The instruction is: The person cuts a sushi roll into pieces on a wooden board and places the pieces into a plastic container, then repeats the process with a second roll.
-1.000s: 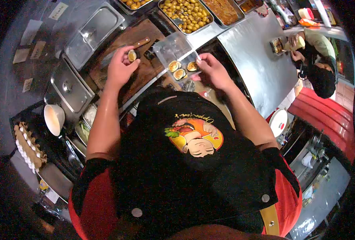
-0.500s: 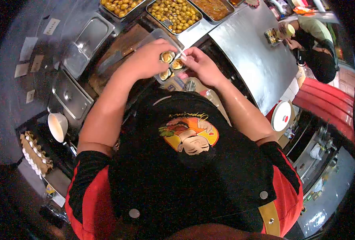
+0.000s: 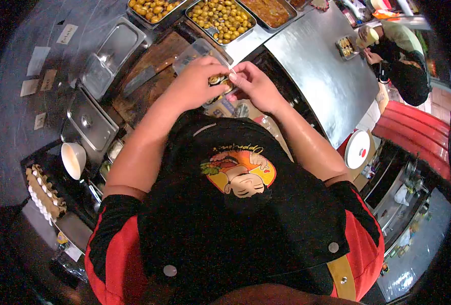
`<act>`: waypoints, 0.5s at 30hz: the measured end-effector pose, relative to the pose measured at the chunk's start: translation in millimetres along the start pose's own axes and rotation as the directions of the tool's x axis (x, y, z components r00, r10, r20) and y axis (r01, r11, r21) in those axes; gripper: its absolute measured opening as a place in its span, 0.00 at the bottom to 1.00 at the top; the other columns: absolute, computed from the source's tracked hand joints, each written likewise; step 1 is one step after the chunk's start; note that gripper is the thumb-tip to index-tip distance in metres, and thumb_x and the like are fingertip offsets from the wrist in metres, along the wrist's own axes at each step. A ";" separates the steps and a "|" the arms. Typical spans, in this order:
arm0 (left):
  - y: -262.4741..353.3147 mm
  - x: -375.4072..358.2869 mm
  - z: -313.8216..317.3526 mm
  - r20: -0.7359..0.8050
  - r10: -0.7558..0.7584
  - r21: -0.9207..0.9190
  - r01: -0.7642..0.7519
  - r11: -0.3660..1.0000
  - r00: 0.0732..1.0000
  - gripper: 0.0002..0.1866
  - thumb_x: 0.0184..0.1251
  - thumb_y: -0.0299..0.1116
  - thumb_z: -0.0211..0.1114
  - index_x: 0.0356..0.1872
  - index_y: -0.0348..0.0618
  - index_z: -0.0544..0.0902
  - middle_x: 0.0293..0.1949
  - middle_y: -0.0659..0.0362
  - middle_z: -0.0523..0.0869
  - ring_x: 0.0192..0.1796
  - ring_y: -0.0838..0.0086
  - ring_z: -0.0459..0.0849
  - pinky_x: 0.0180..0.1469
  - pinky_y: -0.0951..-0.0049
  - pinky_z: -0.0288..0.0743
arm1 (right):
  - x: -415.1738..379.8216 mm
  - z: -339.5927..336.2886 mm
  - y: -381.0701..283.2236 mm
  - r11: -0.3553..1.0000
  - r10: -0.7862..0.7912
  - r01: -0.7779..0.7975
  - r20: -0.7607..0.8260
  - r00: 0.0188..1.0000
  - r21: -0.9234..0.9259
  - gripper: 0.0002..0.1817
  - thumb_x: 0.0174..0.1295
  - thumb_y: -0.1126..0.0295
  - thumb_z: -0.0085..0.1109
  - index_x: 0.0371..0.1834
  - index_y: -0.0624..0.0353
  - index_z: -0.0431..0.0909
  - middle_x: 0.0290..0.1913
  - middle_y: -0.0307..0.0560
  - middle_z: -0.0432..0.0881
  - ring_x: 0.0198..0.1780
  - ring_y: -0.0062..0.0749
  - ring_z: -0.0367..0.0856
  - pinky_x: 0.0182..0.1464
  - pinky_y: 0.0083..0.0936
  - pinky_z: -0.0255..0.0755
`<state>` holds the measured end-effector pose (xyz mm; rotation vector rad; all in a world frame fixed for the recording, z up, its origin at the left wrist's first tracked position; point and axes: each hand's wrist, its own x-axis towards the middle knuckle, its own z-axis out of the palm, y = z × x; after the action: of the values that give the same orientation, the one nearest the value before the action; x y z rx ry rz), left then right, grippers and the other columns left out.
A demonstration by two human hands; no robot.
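A clear plastic container (image 3: 187,57) is between my hands, with filled rolls (image 3: 227,86) in its near part. My left hand (image 3: 205,80) reaches over the container, its fingers curled down on the rolls and partly covering them. At the container's right edge, my right hand (image 3: 252,84) pinches the rim between thumb and fingers. The two hands nearly touch. Under the container lies a wooden cutting board (image 3: 159,76), which carries a wide knife blade (image 3: 140,80).
Metal trays of small potatoes (image 3: 220,20) and of a reddish dish (image 3: 268,11) stand at the back. Right of me is a steel counter (image 3: 312,66), where another person (image 3: 408,66) works beside a box of rolls (image 3: 346,47). A white bowl (image 3: 73,160) sits at left.
My left hand has moved slightly right and down, covering more of the rolls. The other person's hand and held bottle have shifted away from their box.
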<state>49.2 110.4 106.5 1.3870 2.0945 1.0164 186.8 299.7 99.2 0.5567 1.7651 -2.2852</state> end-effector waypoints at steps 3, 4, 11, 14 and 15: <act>2.1 -10.1 0.2 0.001 0.058 0.036 -0.058 0.998 0.998 0.23 0.63 0.37 0.76 0.59 0.46 0.89 0.60 0.49 0.84 0.64 0.49 0.82 0.68 0.55 0.77 | -1.6 -0.4 -1.4 1.000 0.015 -0.015 -0.002 1.000 0.007 0.18 0.83 0.60 0.60 0.61 0.64 0.72 0.46 0.49 0.86 0.40 0.32 0.91 0.43 0.29 0.90; 3.5 -12.0 0.2 -0.001 0.056 0.036 -0.056 0.998 0.998 0.23 0.63 0.37 0.76 0.59 0.46 0.89 0.60 0.49 0.84 0.64 0.49 0.82 0.68 0.55 0.77 | -2.5 -0.6 -2.0 1.000 0.023 -0.023 -0.007 1.000 0.006 0.18 0.83 0.61 0.60 0.61 0.64 0.72 0.47 0.49 0.85 0.40 0.33 0.91 0.43 0.29 0.90; 15.5 -17.9 -7.8 0.047 0.026 0.154 -0.033 0.988 0.999 0.22 0.64 0.38 0.72 0.60 0.49 0.89 0.64 0.49 0.83 0.68 0.47 0.80 0.71 0.53 0.75 | -4.5 -2.1 3.5 1.000 0.011 -0.011 0.007 1.000 0.010 0.19 0.82 0.60 0.61 0.61 0.64 0.72 0.47 0.48 0.84 0.40 0.33 0.91 0.43 0.29 0.90; 14.9 -20.9 -7.7 0.065 0.016 0.120 -0.024 0.993 0.998 0.25 0.64 0.37 0.72 0.63 0.48 0.86 0.64 0.48 0.83 0.68 0.47 0.79 0.72 0.53 0.75 | -4.1 -1.7 7.9 0.999 0.044 -0.043 -0.002 0.999 0.026 0.18 0.82 0.60 0.61 0.61 0.64 0.73 0.47 0.47 0.84 0.40 0.31 0.91 0.43 0.27 0.89; 15.1 -21.8 -6.9 0.052 0.020 0.075 -0.024 0.997 0.998 0.26 0.64 0.36 0.72 0.65 0.46 0.85 0.64 0.48 0.83 0.68 0.47 0.80 0.72 0.53 0.75 | -3.9 -2.9 10.5 1.000 0.030 -0.030 0.001 1.000 0.006 0.18 0.82 0.60 0.61 0.60 0.64 0.74 0.48 0.46 0.84 0.40 0.30 0.90 0.43 0.27 0.88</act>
<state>62.4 91.7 121.5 1.4599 2.1045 0.9097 194.8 299.3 90.9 0.5799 1.7377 -2.2715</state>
